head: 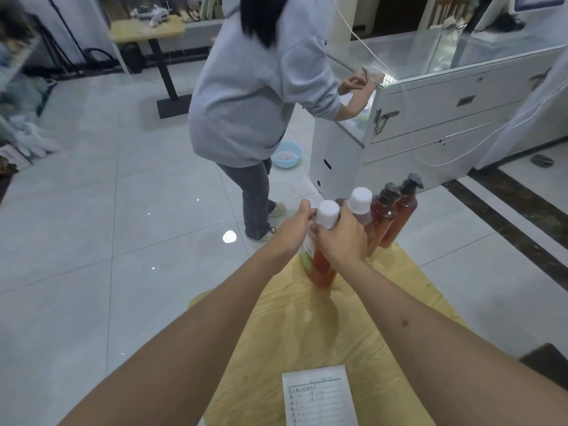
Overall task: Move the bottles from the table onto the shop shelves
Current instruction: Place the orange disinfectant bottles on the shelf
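**Both hands on one bottle**

At the bench's (399, 290) far end, we wrap our left hand (295, 229) and right hand (339, 238) around the nearest white-capped bottle (322, 269). Its label and the sheet's (319, 398) handwriting are too blurred to read.

On the pale wooden table (307, 327) before me, a lined paper sheet (319, 395) lies nearest. At the far end stand two white-capped orange bottles (322, 269), two brown pump bottles (399, 216) just right of them. A white glass-topped counter (430, 118) stands beyond.
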`<state>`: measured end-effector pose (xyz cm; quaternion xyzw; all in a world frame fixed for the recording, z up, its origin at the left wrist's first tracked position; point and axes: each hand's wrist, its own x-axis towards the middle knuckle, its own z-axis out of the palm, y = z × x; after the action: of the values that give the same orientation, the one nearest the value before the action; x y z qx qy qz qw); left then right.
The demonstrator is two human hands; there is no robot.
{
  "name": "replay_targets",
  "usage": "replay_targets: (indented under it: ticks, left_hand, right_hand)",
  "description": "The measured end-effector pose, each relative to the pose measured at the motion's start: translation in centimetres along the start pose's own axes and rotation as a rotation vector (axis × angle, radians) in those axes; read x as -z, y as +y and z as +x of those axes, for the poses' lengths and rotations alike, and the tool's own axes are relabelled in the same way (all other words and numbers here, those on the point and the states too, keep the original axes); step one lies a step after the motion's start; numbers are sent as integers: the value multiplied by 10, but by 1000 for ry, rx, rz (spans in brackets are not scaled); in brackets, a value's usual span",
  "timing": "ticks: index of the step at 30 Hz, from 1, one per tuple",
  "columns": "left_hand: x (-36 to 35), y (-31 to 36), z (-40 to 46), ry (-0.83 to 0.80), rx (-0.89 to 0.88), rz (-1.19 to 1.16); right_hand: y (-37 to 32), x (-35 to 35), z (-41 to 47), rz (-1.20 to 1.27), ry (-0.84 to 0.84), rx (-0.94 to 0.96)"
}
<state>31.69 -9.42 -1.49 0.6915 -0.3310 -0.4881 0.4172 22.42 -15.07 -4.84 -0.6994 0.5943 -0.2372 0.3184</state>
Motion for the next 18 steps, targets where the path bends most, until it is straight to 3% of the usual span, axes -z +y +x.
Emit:
replay_targets:
  ticks: [10, 18]
  left_hand:
    - [35, 8, -58, 146, -62, -8]
    - [107, -4, -170, 344, -220, 9]
  right_hand:
    - [-49, 26, -52, 71, -53, 157]
    - [-130, 26, -140, 299, -159, 317]
